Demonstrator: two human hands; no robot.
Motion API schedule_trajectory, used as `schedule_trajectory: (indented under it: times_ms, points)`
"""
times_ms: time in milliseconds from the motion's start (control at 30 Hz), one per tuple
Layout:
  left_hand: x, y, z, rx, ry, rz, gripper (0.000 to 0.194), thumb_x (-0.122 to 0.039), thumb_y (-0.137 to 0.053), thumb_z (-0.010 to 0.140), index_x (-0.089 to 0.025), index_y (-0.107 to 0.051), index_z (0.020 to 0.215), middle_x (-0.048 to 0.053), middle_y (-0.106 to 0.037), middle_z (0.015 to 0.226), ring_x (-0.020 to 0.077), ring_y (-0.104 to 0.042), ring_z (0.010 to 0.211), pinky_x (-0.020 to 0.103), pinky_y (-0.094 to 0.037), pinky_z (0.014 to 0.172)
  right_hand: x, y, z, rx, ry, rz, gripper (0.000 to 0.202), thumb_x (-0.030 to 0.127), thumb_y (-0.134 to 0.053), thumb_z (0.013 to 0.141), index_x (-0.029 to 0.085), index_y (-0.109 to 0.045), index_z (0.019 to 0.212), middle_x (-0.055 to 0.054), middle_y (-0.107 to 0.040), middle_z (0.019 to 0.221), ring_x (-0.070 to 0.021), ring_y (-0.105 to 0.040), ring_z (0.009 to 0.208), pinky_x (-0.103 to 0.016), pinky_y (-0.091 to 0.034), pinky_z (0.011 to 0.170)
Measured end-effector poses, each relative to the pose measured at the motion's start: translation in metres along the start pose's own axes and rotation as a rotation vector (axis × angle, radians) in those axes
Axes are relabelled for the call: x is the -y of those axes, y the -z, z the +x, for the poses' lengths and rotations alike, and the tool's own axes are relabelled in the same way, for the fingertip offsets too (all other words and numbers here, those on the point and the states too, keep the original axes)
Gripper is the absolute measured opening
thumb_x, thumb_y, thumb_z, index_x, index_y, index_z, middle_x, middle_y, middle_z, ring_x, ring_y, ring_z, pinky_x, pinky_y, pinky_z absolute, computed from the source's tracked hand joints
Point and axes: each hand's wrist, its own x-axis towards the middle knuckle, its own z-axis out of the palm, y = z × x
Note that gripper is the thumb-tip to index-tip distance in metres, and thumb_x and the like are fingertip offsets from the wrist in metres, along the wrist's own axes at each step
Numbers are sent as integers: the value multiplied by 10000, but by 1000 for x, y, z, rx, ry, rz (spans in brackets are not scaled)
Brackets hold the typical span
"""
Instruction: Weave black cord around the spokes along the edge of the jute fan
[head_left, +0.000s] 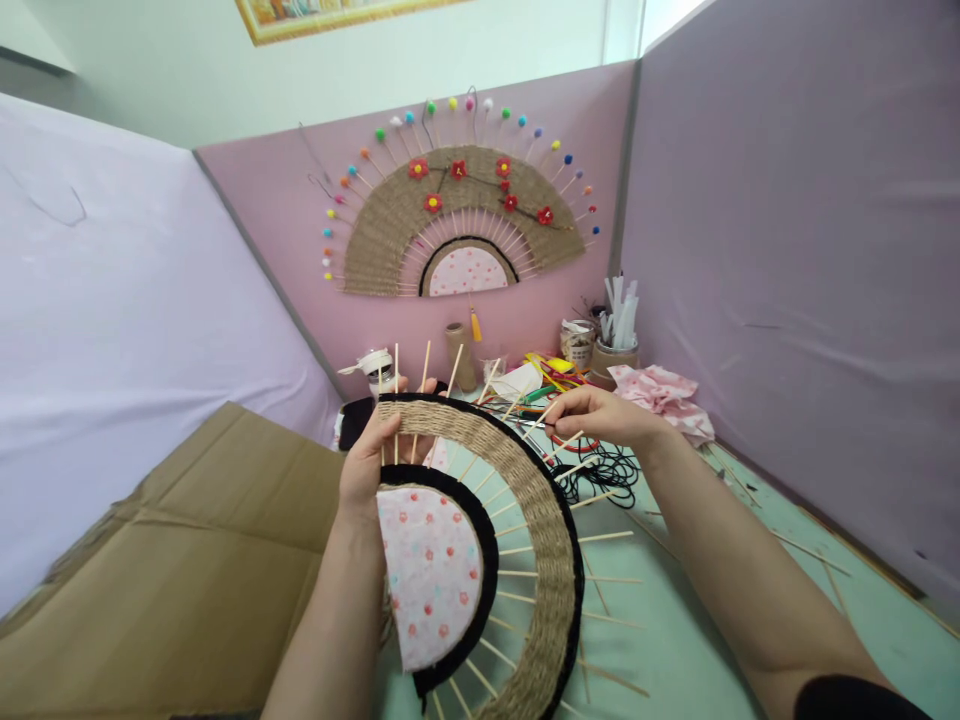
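Note:
My left hand (371, 445) grips a half-round woven fan (551, 540) by its upper end, thumb in front and fingers behind. Thin wooden sticks (604, 537) radiate out through its tan twine band. Black cord edges the band's outer rim, and a black border surrounds the pink flowered cloth centre (435, 570). At the upper right of the rim, my right hand (592, 413) is closed in a pinch beside the stick tips, on what looks like a thin black cord. Loose black cord (604, 475) lies tangled on the table below that hand.
A finished fan (469, 180) with red flowers and coloured pompoms hangs on the pink panel. Behind my hands stand a cardboard tube (459, 355), jars (615, 360) and crumpled pink cloth (664, 395). Cardboard (225, 540) lies left; loose sticks (810, 552) lie right.

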Motion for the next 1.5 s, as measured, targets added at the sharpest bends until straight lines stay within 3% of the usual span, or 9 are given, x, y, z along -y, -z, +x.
schedule_trajectory:
  times_ms: [167,300,500,867,1000,1233,1333,1500]
  points:
    - [-1,-2,2,-59,-20,-13,503,-129,-504,813,-243,-467,1301,82,-598,1232,232,-572,1104,374,-464,937,-6,6,0,-105,-8,99,238,343,-717,685,144,-629,783,-9,-602,719,-72,-488,573,-204,-357,503]
    - [-2,-4,1,-76,-2,-11,497,-117,-505,809,-242,-482,1290,79,-607,1220,222,-582,1089,358,-469,930,-5,7,0,-184,74,167,221,334,-701,707,148,-612,784,25,-512,601,-65,-428,527,-207,-317,487]
    - [-2,-4,1,-85,-8,-9,497,-118,-520,801,-238,-491,1283,79,-619,1202,216,-591,1075,348,-471,927,2,3,0,-307,152,228,230,339,-724,675,164,-607,767,26,-494,614,-66,-400,516,-221,-305,478]
    - [-7,2,4,-123,-49,-63,465,-105,-487,810,-217,-517,1260,69,-622,1199,211,-591,1076,352,-474,937,1,8,-6,-215,96,60,199,325,-716,686,156,-662,777,-6,-577,677,-81,-477,572,-213,-356,506]
    - [-5,3,6,-154,-81,-106,456,-105,-506,802,-230,-538,1240,53,-628,1191,198,-595,1070,328,-472,945,3,2,-3,-74,50,-31,200,328,-717,681,147,-676,757,-32,-615,776,-106,-531,675,-226,-412,584]
    - [-4,1,8,-202,-109,-158,460,-96,-468,809,-205,-536,1251,54,-647,1158,205,-597,1067,338,-467,959,2,-19,7,115,83,11,227,344,-699,701,122,-678,745,-19,-583,732,-113,-524,693,-245,-431,629]
    - [-4,1,8,-191,-109,-143,449,-112,-465,816,-212,-542,1247,46,-651,1151,215,-590,1078,345,-472,958,-1,-28,10,110,89,67,205,312,-712,694,118,-667,741,-29,-609,785,-121,-552,744,-244,-440,663]
    - [-5,2,8,-186,-108,-172,435,-98,-458,819,-186,-550,1235,57,-657,1139,213,-584,1089,339,-473,959,-8,-37,12,42,12,242,203,264,-731,686,148,-603,792,8,-629,715,-79,-561,604,-200,-424,558]
